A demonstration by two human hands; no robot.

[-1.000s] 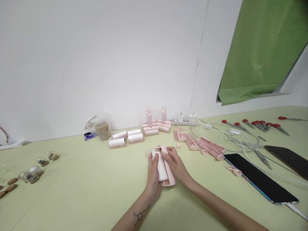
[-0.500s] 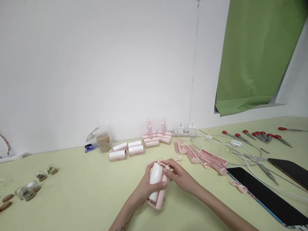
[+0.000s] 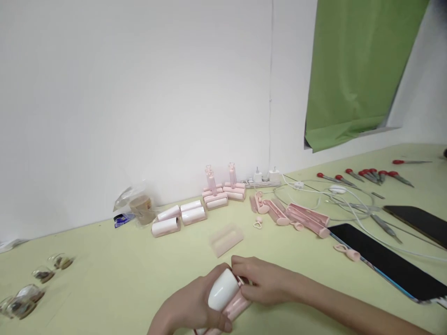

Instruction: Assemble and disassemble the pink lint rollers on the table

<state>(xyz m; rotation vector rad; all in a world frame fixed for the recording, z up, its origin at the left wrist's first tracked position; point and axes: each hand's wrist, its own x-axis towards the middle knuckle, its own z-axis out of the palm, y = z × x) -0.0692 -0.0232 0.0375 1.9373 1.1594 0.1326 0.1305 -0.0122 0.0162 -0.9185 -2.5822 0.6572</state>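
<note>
My left hand (image 3: pixel 197 300) is wrapped round a glossy white cylinder (image 3: pixel 222 289) and the pink half-round case (image 3: pixel 237 304) lying along its side. The two are held tilted, low over the table; the near end is partly cut off by the frame. My right hand (image 3: pixel 263 279) pinches a thin pink end piece (image 3: pixel 240 280) at the far end of the case. The fingers hide most of that piece. Just beyond both hands, a pale translucent pink tray-like piece (image 3: pixel 226 238) lies on the table.
White cylinders in cases (image 3: pixel 193 215) stand near the wall, beside upright pink tubes (image 3: pixel 212 183). Pink case parts (image 3: pixel 307 219), a heart-shaped loop (image 3: pixel 257 224), a tablet-like black slab (image 3: pixel 377 260), cables and red-ended tools (image 3: pixel 375 174) lie right. Small glass domes (image 3: pixel 44 273) stand left.
Both hands have come lower and closer with the cylinder and case, which are tilted further over. The translucent pink piece shows behind them now. The camera view has shifted slightly.
</note>
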